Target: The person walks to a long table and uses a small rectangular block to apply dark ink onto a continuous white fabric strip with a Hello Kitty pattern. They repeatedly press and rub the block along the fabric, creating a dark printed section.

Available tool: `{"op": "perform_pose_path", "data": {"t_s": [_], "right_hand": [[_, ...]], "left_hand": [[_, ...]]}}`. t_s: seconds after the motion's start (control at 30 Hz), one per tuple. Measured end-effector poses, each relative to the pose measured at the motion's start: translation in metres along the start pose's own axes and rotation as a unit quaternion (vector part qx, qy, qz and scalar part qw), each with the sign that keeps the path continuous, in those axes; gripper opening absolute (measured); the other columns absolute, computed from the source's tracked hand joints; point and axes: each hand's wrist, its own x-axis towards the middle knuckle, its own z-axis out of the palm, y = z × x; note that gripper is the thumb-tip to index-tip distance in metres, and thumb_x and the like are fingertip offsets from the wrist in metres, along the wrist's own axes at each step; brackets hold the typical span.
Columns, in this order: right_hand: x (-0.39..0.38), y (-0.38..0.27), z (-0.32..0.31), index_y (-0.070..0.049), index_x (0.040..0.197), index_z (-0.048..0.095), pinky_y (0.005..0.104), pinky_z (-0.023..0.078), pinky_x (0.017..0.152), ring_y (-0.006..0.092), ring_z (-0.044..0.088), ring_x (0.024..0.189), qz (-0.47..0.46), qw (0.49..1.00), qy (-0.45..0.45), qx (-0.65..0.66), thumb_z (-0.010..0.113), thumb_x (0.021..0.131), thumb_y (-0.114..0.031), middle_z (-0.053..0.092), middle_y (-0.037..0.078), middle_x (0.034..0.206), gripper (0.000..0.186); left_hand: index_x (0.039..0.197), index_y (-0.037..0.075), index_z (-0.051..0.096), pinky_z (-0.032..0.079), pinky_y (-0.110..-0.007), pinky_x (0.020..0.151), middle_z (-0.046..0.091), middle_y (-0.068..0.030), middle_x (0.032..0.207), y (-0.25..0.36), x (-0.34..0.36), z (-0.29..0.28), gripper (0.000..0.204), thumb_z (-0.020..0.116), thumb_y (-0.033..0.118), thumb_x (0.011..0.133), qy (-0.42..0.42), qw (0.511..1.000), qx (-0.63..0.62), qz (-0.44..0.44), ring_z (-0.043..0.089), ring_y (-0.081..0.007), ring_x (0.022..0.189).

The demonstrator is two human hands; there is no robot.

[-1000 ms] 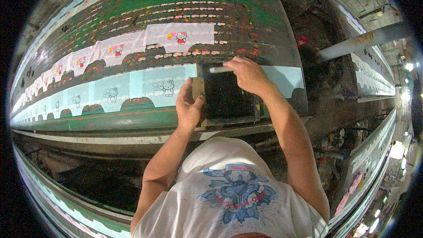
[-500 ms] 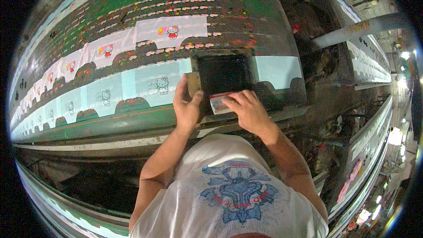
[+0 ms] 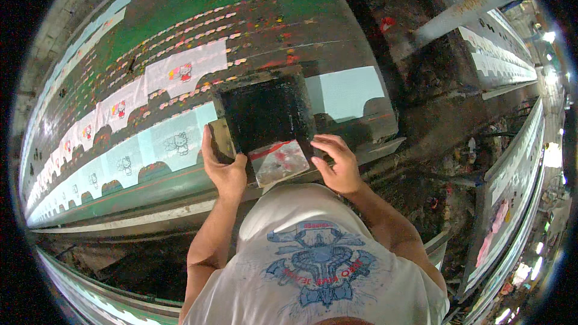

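A screen-printing frame with a black mesh lies over a row of pale blue cloth pieces. My left hand is closed on its left side, around a tan block or strip at that edge. At the frame's near end rests a flat, whitish squeegee-like piece with red smears and a red far edge. Beside its right edge my right hand is open, thumb and fingers apart, close to the frame's near right corner. Whether its fingertips touch the frame I cannot tell.
Pale blue cloth lies right of the frame; pieces with black cat outlines run left. Beyond is a row of pink printed pieces on the long green table. A pipe crosses at upper right, near other long tables.
My right hand has let go of the squeegee-like piece and opened to its right. That piece now lies flatter, showing more of its face. The whole view has shifted.
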Motion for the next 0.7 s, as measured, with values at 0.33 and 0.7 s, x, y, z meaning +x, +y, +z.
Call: {"op": "perform_pose_path", "data": {"t_s": [0.33,0.7], "right_hand": [[-0.025,0.089,-0.125,-0.005,0.133,0.079,0.0473,0.055,0.117,0.0377,0.070,0.134,0.053,0.997,0.044,-0.038,0.082,0.097,-0.006,0.076,0.016,0.141,0.036],[0.016,0.094,-0.163,-0.012,0.138,0.077,0.0495,0.055,0.111,0.0338,0.066,0.134,-0.226,0.913,-0.236,-0.243,0.074,0.099,-0.019,0.069,0.011,0.144,0.040]], "left_hand": [[0.176,-0.009,0.034,0.039,-0.041,0.132,0.054,-0.0233,0.168,0.008,-0.047,0.166,0.102,0.069,-0.012,0.080,-0.027,0.999,-0.046,0.011,0.053,-0.0322,0.156],[0.177,-0.008,0.035,0.044,-0.038,0.127,0.057,-0.0229,0.165,0.026,-0.058,0.207,0.105,0.072,-0.014,0.078,-0.030,0.997,-0.041,-0.059,0.057,-0.0299,0.152]]}}
